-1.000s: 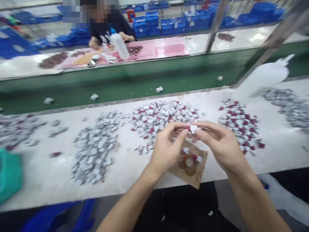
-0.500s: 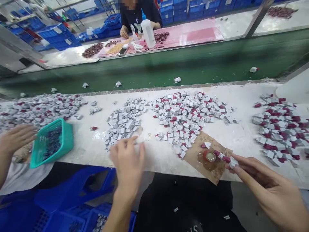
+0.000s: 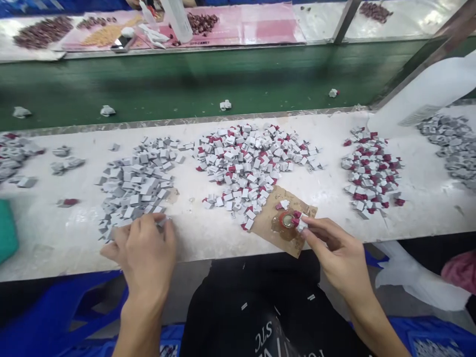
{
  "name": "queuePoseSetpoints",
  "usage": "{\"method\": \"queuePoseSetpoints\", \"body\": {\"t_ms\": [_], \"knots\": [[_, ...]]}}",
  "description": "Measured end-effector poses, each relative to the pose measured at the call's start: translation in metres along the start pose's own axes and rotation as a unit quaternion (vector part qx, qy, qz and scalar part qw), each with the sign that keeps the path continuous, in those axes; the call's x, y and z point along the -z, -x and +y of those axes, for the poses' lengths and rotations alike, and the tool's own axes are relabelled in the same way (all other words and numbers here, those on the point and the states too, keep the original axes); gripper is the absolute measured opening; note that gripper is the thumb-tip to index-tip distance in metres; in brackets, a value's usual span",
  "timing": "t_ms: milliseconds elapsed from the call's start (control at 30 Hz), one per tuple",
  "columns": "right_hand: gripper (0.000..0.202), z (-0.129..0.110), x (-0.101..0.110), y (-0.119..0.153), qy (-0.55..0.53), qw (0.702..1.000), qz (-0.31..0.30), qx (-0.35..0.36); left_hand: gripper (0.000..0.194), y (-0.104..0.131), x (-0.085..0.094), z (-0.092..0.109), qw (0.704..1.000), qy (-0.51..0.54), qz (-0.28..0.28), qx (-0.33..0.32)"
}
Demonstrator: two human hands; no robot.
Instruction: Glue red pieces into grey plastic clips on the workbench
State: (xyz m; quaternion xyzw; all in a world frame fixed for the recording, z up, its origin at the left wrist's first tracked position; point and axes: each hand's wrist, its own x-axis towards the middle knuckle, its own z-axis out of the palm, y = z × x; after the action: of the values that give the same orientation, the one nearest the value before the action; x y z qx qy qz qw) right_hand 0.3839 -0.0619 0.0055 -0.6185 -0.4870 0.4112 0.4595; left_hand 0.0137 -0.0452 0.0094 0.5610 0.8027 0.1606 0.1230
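Note:
My right hand [image 3: 336,250] pinches a small grey-and-maroon plastic part [image 3: 302,224] between thumb and fingertips. Its maroon end is at the rim of a small round red cap [image 3: 286,220] holding clear liquid. The cap stands on a wet-stained piece of brown cardboard [image 3: 269,230], with another grey-and-maroon part [image 3: 284,204] lying behind it. At the near edge of a pile of grey plastic parts [image 3: 137,181], my left hand [image 3: 145,253] is curled closed, slightly blurred. A bit of grey plastic part shows at its thumb and fingertips, mostly hidden.
A heap of grey-and-maroon parts [image 3: 245,158] lies mid-table, another group [image 3: 372,173] further right. A white bottle [image 3: 427,94] leans in at right. Behind runs a green conveyor belt [image 3: 159,89] carrying spaced parts. A teal basket [image 3: 6,233] sits at the left edge.
The view has swung left-to-right and down, shifting the table leftward. My right hand has brought its part over to the cap. My left hand has come to the grey pile's near edge.

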Motion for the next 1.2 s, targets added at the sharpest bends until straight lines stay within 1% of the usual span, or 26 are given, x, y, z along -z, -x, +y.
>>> {"method": "queuePoseSetpoints", "body": {"t_ms": [67, 100, 167, 200, 267, 367, 433, 500, 567, 633, 667, 733, 800, 867, 933, 967, 1033, 1200], "knots": [[0.017, 0.000, -0.001, 0.000, 0.009, 1.000, -0.003, 0.006, 0.024, 0.007, -0.002, 0.012, 0.998, -0.031, 0.043, 0.017], [0.017, 0.000, -0.001, 0.000, 0.012, 1.000, -0.004, 0.010, 0.025, 0.010, -0.004, 0.018, 0.999, -0.023, 0.047, 0.013], [0.017, -0.002, -0.002, -0.001, 0.022, 1.000, -0.007, 0.018, 0.024, 0.014, -0.008, 0.026, 0.999, 0.038, 0.023, 0.001], [0.016, -0.003, -0.002, -0.001, 0.026, 0.999, -0.009, 0.021, 0.024, 0.014, -0.009, 0.028, 0.998, 0.067, 0.012, 0.007], [0.015, -0.005, -0.002, -0.002, 0.029, 0.999, -0.014, 0.024, 0.026, 0.014, -0.010, 0.029, 0.994, 0.102, 0.009, 0.044], [0.014, -0.007, -0.002, -0.003, 0.023, 0.999, -0.017, 0.023, 0.036, 0.010, -0.007, 0.025, 0.989, 0.096, -0.014, 0.110], [0.014, -0.007, 0.000, -0.003, 0.015, 1.000, -0.012, 0.020, 0.038, 0.009, -0.003, 0.024, 0.987, 0.076, -0.034, 0.139], [0.015, -0.007, 0.001, -0.003, -0.003, 1.000, -0.007, 0.004, 0.038, 0.012, -0.002, 0.029, 0.985, 0.094, -0.044, 0.138], [0.017, -0.008, 0.002, -0.004, -0.049, 0.998, -0.012, -0.025, 0.038, 0.016, -0.003, 0.044, 0.977, 0.178, -0.044, 0.109], [0.020, -0.011, 0.001, -0.006, -0.121, 0.991, -0.021, -0.055, 0.035, 0.022, -0.006, 0.068, 0.952, 0.290, -0.069, 0.065], [0.021, -0.014, -0.001, -0.008, -0.159, 0.985, -0.026, -0.066, 0.032, 0.025, -0.008, 0.083, 0.932, 0.347, -0.095, 0.042], [0.022, -0.019, -0.003, -0.011, -0.216, 0.973, -0.029, -0.078, 0.024, 0.028, -0.013, 0.114, 0.881, 0.445, -0.162, -0.004], [0.021, -0.025, -0.006, -0.014, -0.246, 0.966, -0.032, -0.080, 0.016, 0.028, -0.019, 0.140, 0.828, 0.515, -0.218, -0.037], [0.019, -0.029, -0.007, -0.016, -0.257, 0.963, -0.037, -0.071, 0.013, 0.027, -0.024, 0.158, 0.787, 0.559, -0.257, -0.049], [0.017, -0.031, -0.007, -0.017, -0.252, 0.965, -0.046, -0.060, 0.014, 0.026, -0.029, 0.167, 0.758, 0.581, -0.291, -0.049], [0.016, -0.031, -0.006, -0.017, -0.249, 0.966, -0.049, -0.056, 0.014, 0.026, -0.032, 0.169, 0.750, 0.586, -0.303, -0.047], [0.017, -0.029, -0.005, -0.016, -0.245, 0.967, -0.052, -0.053, 0.014, 0.026, -0.036, 0.171, 0.744, 0.586, -0.318, -0.043], [0.016, -0.029, -0.003, -0.015, -0.219, 0.974, -0.047, -0.042, 0.017, 0.026, -0.042, 0.173, 0.749, 0.582, -0.315, -0.039]]}}
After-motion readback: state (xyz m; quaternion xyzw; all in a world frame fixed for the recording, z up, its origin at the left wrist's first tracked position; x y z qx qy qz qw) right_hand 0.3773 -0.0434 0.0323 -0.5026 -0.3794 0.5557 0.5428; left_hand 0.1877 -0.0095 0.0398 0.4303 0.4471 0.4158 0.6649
